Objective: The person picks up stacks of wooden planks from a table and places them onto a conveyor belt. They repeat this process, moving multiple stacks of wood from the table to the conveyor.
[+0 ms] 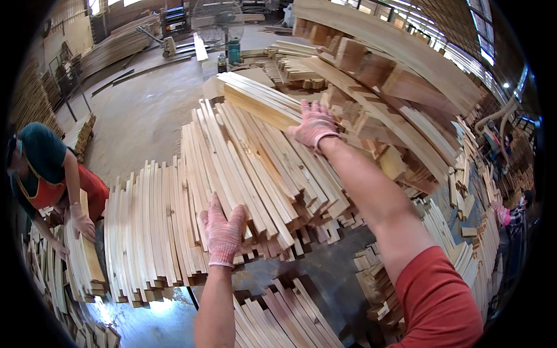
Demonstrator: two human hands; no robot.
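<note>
Long pale wooden strips [232, 156] lie side by side in a broad stack before me. My left hand [223, 233], in a pinkish knitted glove, rests on the near part of the stack with thumb and fingers apart. Farther off, my right hand [316, 123], gloved alike, has its fingers spread at the right end of a small bundle of strips [258, 107]. This bundle lies slantwise on top of the stack. Neither hand is wrapped round a strip. Some right fingertips are partly hidden against the wood.
At the left, a person in a red apron [91, 184] handles strips. More strips [142, 226] lie beside the stack. Large wooden beams [394, 110] rise at the right. Behind are a standing fan [217, 20] and a pallet jack [168, 46]. Another person [516, 211] works far right.
</note>
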